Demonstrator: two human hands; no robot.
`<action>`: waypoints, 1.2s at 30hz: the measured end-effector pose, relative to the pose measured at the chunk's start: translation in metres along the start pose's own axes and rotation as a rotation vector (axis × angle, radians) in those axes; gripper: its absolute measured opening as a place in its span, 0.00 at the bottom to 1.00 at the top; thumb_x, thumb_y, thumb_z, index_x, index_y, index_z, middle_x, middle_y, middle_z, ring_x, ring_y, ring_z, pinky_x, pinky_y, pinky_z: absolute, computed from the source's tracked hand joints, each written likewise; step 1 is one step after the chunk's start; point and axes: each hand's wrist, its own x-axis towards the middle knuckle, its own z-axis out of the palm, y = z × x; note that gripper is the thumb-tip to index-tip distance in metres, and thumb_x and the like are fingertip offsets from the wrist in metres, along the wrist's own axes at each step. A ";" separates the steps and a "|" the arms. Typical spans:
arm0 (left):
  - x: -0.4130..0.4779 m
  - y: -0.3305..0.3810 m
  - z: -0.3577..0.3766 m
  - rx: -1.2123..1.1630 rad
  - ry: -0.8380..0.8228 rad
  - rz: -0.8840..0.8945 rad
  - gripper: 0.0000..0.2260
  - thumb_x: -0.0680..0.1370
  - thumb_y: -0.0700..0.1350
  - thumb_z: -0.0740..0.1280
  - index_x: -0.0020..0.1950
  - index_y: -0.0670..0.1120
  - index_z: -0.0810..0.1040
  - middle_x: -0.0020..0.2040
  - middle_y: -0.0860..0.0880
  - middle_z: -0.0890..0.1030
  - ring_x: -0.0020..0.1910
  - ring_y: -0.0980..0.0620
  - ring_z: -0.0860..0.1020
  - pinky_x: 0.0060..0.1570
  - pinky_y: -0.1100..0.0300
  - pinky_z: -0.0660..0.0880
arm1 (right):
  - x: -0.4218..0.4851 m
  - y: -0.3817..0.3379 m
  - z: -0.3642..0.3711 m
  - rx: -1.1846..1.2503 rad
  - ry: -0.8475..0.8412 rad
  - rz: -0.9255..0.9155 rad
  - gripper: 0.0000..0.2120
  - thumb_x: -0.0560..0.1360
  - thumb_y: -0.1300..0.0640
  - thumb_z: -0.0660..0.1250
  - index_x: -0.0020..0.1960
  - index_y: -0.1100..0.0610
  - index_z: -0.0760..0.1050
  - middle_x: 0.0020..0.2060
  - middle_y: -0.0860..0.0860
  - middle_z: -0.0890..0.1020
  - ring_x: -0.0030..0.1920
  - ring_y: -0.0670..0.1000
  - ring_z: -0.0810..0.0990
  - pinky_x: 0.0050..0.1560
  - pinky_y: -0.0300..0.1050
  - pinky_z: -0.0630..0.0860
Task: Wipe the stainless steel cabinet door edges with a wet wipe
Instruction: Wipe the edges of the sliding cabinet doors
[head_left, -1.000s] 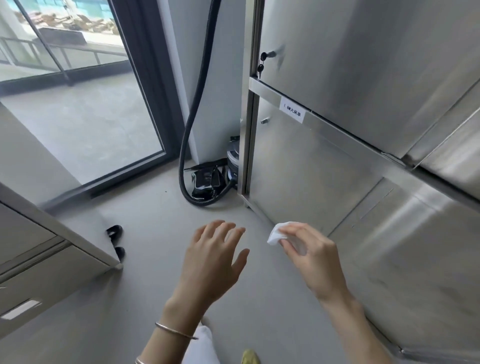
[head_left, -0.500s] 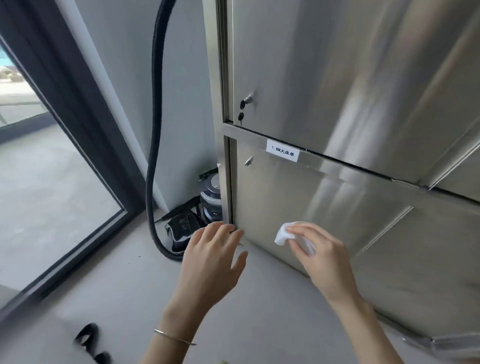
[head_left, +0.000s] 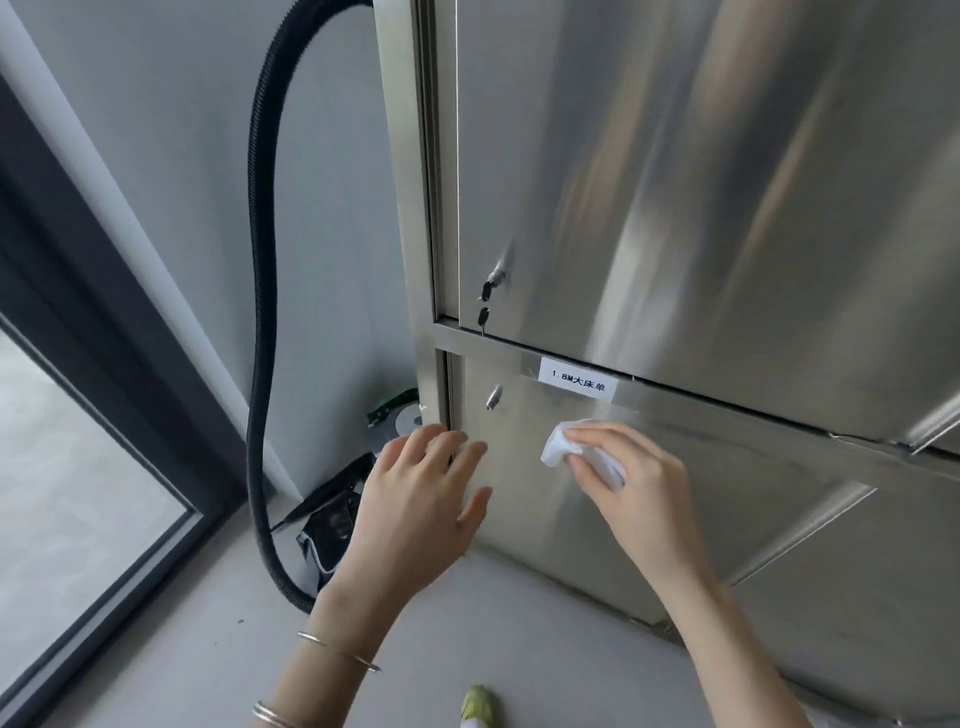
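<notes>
Hands reached toward a stainless steel cabinet, seen from a head-worn camera looking down. The right hand pinched a bunched white wet wipe between thumb and fingertips, holding it at the face of the lower door, just below a white label on the cross rail; whether the wipe touched the steel could not be told. The left hand was spread and relaxed, its fingertips at the door's left edge, near a small lock. On the upper door, keys hung from a lock. A black ribbed hose hung down the wall to the left. The edges looked not yet wiped. The lightly pinched wipe could probably slip free along a narrow edge, thin steel might nick a fingertip, and a wet upward stroke could lift the label or knock the keys.
</notes>
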 end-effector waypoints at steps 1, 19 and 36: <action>0.013 -0.009 0.000 0.005 0.003 0.009 0.15 0.69 0.48 0.74 0.54 0.45 0.83 0.50 0.49 0.83 0.53 0.45 0.81 0.50 0.51 0.78 | 0.015 0.000 0.005 -0.004 0.023 -0.015 0.11 0.67 0.71 0.73 0.46 0.60 0.82 0.46 0.49 0.83 0.46 0.47 0.82 0.50 0.37 0.75; 0.241 -0.147 -0.063 0.113 0.425 0.210 0.15 0.74 0.47 0.68 0.60 0.45 0.81 0.60 0.46 0.80 0.61 0.43 0.77 0.55 0.50 0.75 | 0.253 -0.056 0.038 -0.061 0.354 -0.391 0.08 0.69 0.67 0.71 0.47 0.62 0.81 0.46 0.49 0.83 0.46 0.44 0.79 0.51 0.32 0.73; 0.403 -0.212 -0.192 0.027 0.855 0.523 0.21 0.74 0.46 0.65 0.66 0.40 0.75 0.68 0.45 0.74 0.68 0.45 0.71 0.64 0.54 0.65 | 0.417 -0.156 0.033 -0.274 0.799 -0.613 0.10 0.69 0.70 0.72 0.49 0.61 0.81 0.48 0.50 0.82 0.50 0.43 0.78 0.55 0.32 0.72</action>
